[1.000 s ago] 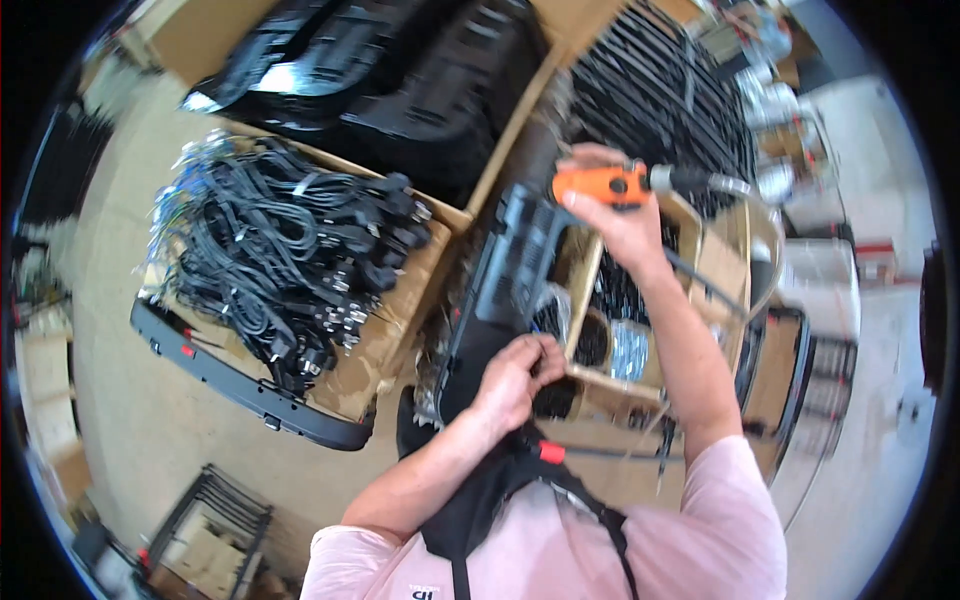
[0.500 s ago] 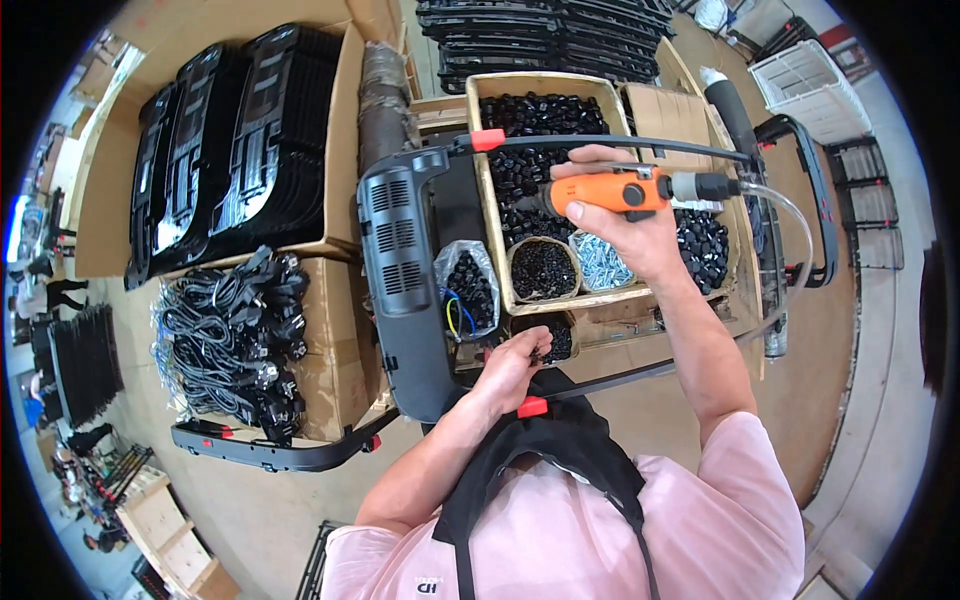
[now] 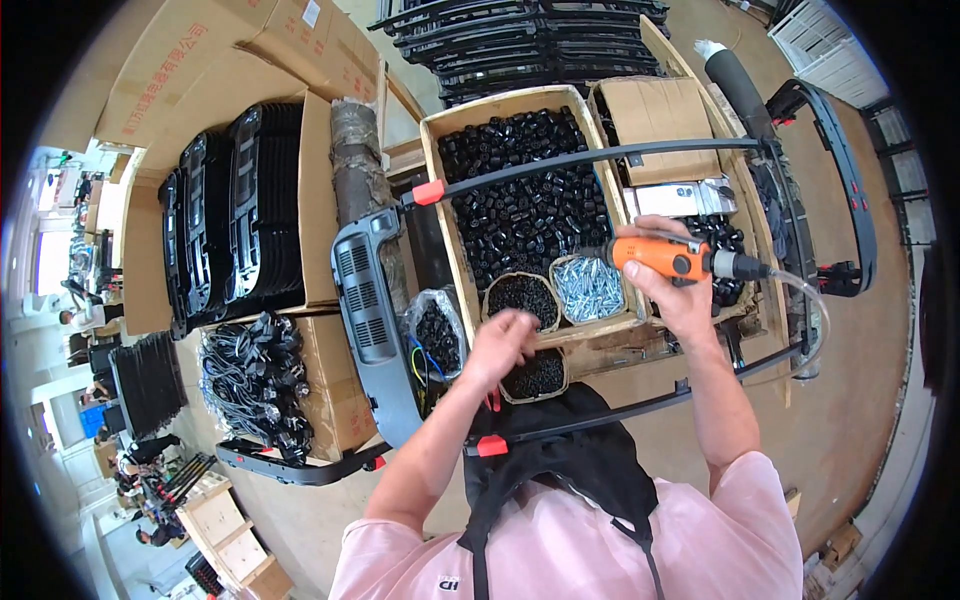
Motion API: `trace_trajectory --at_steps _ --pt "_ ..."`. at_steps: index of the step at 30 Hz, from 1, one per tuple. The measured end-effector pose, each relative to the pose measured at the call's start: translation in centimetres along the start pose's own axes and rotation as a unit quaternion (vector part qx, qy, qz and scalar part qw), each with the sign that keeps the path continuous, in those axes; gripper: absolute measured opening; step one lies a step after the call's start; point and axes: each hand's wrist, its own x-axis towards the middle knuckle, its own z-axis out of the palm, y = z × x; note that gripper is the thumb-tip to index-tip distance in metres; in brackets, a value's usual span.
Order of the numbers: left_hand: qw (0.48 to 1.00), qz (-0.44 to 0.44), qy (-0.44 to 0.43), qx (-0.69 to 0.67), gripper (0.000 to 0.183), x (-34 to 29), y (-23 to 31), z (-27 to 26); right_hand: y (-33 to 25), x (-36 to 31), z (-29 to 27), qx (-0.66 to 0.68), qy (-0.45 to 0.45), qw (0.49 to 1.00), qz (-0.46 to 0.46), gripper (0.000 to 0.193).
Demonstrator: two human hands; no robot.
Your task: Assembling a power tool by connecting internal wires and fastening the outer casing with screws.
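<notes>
My right hand (image 3: 672,296) is wrapped round an orange air screwdriver (image 3: 655,260), held level with its clear hose (image 3: 818,315) trailing right. My left hand (image 3: 503,346) has its fingers drawn together and slightly blurred; anything between them is too small to make out. It hovers between a round tub of small black screws (image 3: 520,298) and a nearer tub of black screws (image 3: 535,376). Silver screws (image 3: 587,288) fill another tub beside them. Around both hands lies a black frame with long bars (image 3: 610,154), red clips (image 3: 428,192) and a vented end panel (image 3: 366,290).
A wooden crate (image 3: 436,150) holds many black plastic caps (image 3: 520,190). Curved black panels (image 3: 265,200) stand in a carton at left, above bundled black cables (image 3: 255,375). A flattened brown carton (image 3: 660,125) lies at right. Stacked black frames (image 3: 530,45) are at the back.
My left hand has moved up toward the screw tubs from near the frame's front bar. My right hand with the screwdriver sits lower and further right. The whole view has shifted.
</notes>
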Motion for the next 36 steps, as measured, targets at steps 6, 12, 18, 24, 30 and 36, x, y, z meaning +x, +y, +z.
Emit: trace_trajectory --at_steps 6,12,18,24,30,36 --pt "0.837 0.175 0.329 0.4 0.052 14.6 4.4 -4.2 2.5 -1.9 -1.4 0.023 -0.008 0.996 0.091 0.059" --pt "0.677 -0.004 0.288 0.678 0.054 21.9 6.6 -5.4 4.3 -2.9 -2.7 0.024 -0.004 0.992 0.121 0.057" --pt "0.635 0.067 0.25 0.728 0.031 21.1 5.0 -5.7 6.9 -2.2 -2.8 0.069 0.037 0.988 0.131 0.056" --pt "0.602 0.112 0.248 0.751 0.023 20.7 3.4 -6.8 12.7 2.5 1.4 0.098 0.075 0.985 0.119 0.059" --pt "0.624 0.136 0.205 0.742 0.022 20.2 3.3 -7.2 19.5 7.6 4.6 -0.028 0.111 0.974 0.195 0.051" --pt "0.595 0.154 0.167 0.771 0.024 19.4 2.1 -7.5 20.6 8.5 2.9 -0.143 0.031 0.936 0.319 0.035"
